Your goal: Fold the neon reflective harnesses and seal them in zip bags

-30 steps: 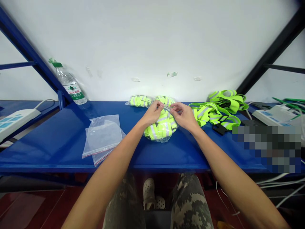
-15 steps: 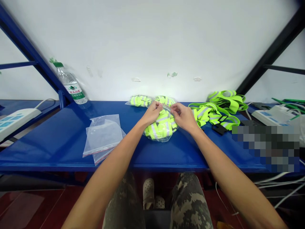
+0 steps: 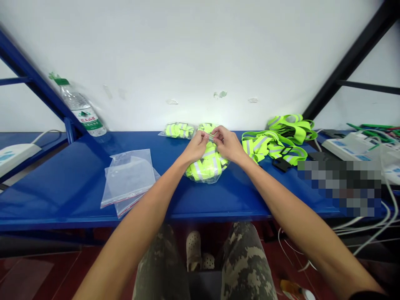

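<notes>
Both my hands meet over a clear zip bag [image 3: 204, 171] stuffed with neon yellow reflective bands. My left hand [image 3: 196, 147] and my right hand [image 3: 226, 143] pinch the bag's thin clear top edge between their fingertips. The fingers hide the middle of that edge. Just behind sits a second bag of folded reflective bands [image 3: 178, 130], apart from my hands. Loose neon straps with black buckles [image 3: 261, 146] lie to the right of my right hand.
Flat empty zip bags [image 3: 128, 179] lie on the blue shelf [image 3: 62, 200] to the left. A water bottle [image 3: 81, 111] leans against the wall. A further strap pile [image 3: 292, 128] and a white power strip [image 3: 346, 150] with cables stand right. A blurred patch covers the right front.
Both hands have moved slightly up and closer together along the bag's top edge. The whole view has shifted a little, with the objects now lying further left.
</notes>
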Demonstrator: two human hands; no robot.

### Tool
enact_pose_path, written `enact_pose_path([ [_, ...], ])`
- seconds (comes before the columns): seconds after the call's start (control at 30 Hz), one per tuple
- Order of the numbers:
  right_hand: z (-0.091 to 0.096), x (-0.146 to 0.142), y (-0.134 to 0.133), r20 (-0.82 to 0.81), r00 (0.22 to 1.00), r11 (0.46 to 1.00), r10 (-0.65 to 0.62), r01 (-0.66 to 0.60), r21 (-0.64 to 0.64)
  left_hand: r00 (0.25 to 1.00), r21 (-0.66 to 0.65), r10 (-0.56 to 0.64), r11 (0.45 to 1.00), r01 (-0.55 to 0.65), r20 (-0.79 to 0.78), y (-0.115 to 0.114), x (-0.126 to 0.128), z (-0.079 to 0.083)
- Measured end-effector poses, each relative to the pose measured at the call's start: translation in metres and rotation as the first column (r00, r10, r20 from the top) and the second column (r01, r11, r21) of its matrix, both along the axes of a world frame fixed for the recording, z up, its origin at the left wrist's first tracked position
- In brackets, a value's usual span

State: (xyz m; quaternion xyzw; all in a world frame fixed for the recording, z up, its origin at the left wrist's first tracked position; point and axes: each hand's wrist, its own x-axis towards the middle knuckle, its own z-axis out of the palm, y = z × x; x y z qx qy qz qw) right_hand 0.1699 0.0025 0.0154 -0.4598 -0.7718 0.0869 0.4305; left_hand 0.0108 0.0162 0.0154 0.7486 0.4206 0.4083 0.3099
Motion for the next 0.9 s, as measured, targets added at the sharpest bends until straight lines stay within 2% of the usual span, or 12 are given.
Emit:
enact_pose_path([
  [0.1, -0.002, 0.000, -0.002, -0.049, 0.999, 1.000, -0.001, 0.000, -0.012, 0.999, -0.009, -0.044, 0.999, 0.044, 0.000, -0.001, 0.000, 0.000],
  [0.2, -0.002, -0.002, -0.005, -0.076, 0.997, 0.999, -0.004, 0.001, -0.036, 0.999, 0.001, -0.041, 0.999, 0.041, -0.016, -0.003, 0.000, 0.000],
  [0.4, -0.004, -0.003, -0.007, 0.014, 0.999, 0.998, 0.048, -0.048, 0.033, 0.999, 0.002, -0.033, 0.999, 0.033, -0.024, -0.002, 0.001, -0.005],
  [0.53, -0.002, -0.001, -0.008, -0.005, 0.997, 0.997, 0.072, -0.072, -0.013, 0.999, -0.023, -0.031, 0.999, 0.031, 0.013, -0.002, 0.000, -0.007],
  [0.6, -0.002, 0.000, -0.009, -0.025, 0.999, 0.999, 0.047, -0.048, -0.015, 0.999, -0.024, -0.028, 0.999, 0.027, -0.021, -0.004, -0.002, -0.003],
  [0.67, -0.001, 0.002, -0.008, -0.077, 0.997, 1.000, 0.004, -0.004, 0.004, 0.991, -0.058, -0.058, 0.997, 0.051, -0.121, -0.007, -0.007, 0.004],
  [0.77, -0.001, 0.006, -0.005, -0.242, 0.969, 0.999, -0.050, 0.054, 0.008, 0.951, -0.155, -0.200, 0.974, 0.166, -0.236, -0.014, -0.013, 0.015],
  [0.83, -0.001, 0.009, -0.001, -0.369, 0.928, 0.997, -0.056, 0.032, -0.070, 0.936, -0.156, -0.260, 0.961, 0.228, -0.235, -0.018, -0.016, 0.020],
  [0.9, -0.001, 0.013, 0.001, -0.477, 0.876, 0.979, -0.066, -0.037, -0.202, 0.941, -0.125, -0.259, 0.964, 0.236, -0.217, -0.021, -0.017, 0.022],
])
